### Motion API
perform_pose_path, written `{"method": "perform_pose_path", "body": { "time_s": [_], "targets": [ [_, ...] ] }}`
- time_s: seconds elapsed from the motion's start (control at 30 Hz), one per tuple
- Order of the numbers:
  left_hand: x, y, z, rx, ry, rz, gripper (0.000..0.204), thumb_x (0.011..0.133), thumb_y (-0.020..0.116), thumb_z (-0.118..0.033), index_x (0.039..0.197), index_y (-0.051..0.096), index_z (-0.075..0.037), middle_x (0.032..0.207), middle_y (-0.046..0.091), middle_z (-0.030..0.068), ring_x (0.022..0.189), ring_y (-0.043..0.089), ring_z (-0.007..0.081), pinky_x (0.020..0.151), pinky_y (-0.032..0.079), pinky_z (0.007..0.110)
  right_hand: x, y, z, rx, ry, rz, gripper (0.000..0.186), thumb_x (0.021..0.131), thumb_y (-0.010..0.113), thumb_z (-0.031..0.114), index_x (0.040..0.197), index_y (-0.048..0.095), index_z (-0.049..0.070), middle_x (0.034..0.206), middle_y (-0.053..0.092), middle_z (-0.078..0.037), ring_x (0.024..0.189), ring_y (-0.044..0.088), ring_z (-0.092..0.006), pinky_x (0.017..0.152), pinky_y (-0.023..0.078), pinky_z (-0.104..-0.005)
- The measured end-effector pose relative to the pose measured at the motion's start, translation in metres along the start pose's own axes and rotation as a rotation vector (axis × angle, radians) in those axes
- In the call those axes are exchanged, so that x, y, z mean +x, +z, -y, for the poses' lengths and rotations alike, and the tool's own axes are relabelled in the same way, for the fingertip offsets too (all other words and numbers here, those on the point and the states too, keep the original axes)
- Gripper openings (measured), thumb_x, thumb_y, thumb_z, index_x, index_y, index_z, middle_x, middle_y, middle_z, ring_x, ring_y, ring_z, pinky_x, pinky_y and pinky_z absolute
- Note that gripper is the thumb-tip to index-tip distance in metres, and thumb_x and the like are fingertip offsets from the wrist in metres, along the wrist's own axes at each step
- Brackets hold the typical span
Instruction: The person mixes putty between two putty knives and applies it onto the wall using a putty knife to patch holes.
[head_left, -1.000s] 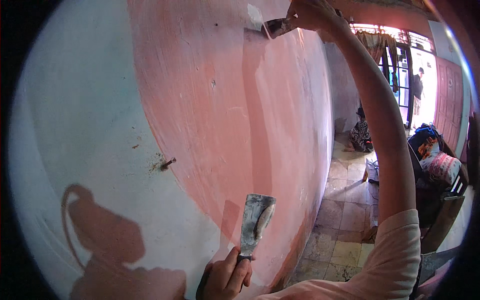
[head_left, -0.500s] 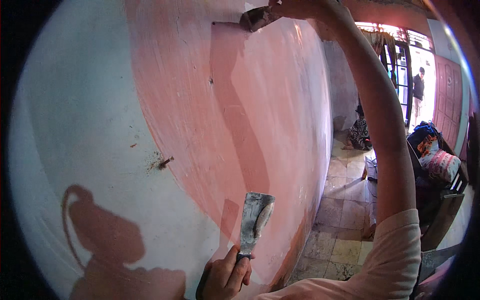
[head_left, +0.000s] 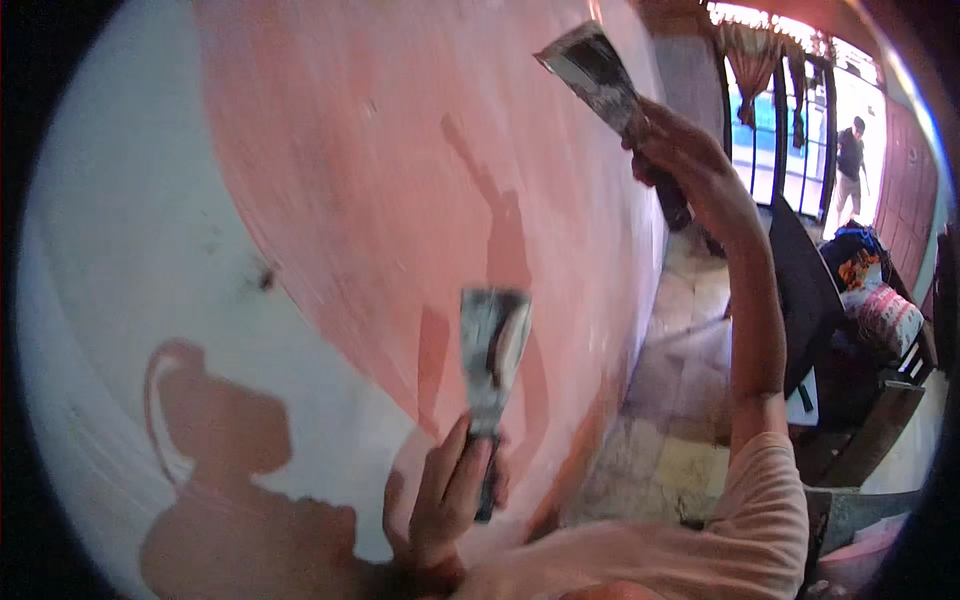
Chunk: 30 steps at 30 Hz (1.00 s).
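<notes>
Wall [head_left: 330, 210], 2 scraper blades [head_left: 479, 335] [head_left: 590, 62] above grips [head_left: 450, 495] [head_left: 690, 160]

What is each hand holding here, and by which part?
The left hand holds a broad-bladed scraper by its dark handle, blade up; the right hand holds a second scraper, also by its handle.

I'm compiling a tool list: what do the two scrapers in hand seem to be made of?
Left-hand scraper: probably metal, smeared, judging by its bright reflections; the dark handle could be plastic or wood.
Right-hand scraper: likely metal too, grey and streaked, with a bright edge.
</notes>
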<state>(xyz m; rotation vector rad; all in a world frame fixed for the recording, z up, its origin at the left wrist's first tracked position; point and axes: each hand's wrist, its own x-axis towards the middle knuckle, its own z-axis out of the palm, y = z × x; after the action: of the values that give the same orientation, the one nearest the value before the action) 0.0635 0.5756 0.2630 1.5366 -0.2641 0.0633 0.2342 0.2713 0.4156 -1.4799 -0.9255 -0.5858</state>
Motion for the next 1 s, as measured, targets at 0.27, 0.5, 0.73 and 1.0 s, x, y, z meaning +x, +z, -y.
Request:
{"method": "perform_pose_path", "body": {
  "time_s": [0.27,0.5,0.73,1.0],
  "targets": [
    [0.089,0.067,0.001,-0.256,0.047,0.211,0.030,0.100,0.035,-0.033,0.100,0.045,-0.005,0.055,0.046,0.0047,0.038,0.045,0.0126,0.037,0.040,0.025,-0.130,0.045,-0.082,-0.337,-0.178,-0.205,0.051,0.078,0.054,-0.015,0.120,0.063,0.011,0.096,0.056,-0.012,0.086,0.056,-0.0197,0.072,0.048,-0.0318],
    [0.119,0.117,0.011,-0.418,-0.069,0.321,0.032,0.099,0.036,-0.035,0.100,0.046,-0.005,0.051,0.043,0.0045,0.033,0.041,0.0138,0.034,0.039,0.026,-0.133,0.014,-0.109,-0.687,-0.313,-0.361,0.054,0.076,0.062,-0.009,0.119,0.064,0.023,0.097,0.055,-0.009,0.084,0.053,-0.0225,0.070,0.048,-0.0314],
    [0.156,0.114,0.004,-0.390,-0.035,0.209,0.031,0.098,0.037,-0.035,0.099,0.047,-0.005,0.048,0.040,0.0036,0.031,0.038,0.0130,0.031,0.036,0.026,-0.137,-0.016,-0.149,-0.865,-0.240,-0.195,0.056,0.075,0.061,-0.010,0.118,0.065,0.025,0.096,0.053,-0.008,0.084,0.051,-0.0243,0.073,0.047,-0.0332],
    [0.189,0.114,0.026,-0.609,-0.165,0.336,0.032,0.099,0.034,-0.034,0.099,0.047,-0.005,0.047,0.038,0.0015,0.029,0.037,0.0119,0.029,0.036,0.026,-0.149,-0.072,-0.163,0.052,0.356,-0.286,0.033,0.092,0.056,0.006,0.125,0.054,0.001,0.089,0.059,-0.004,0.078,0.057,-0.0118,0.069,0.048,-0.0241]
  ]
}}
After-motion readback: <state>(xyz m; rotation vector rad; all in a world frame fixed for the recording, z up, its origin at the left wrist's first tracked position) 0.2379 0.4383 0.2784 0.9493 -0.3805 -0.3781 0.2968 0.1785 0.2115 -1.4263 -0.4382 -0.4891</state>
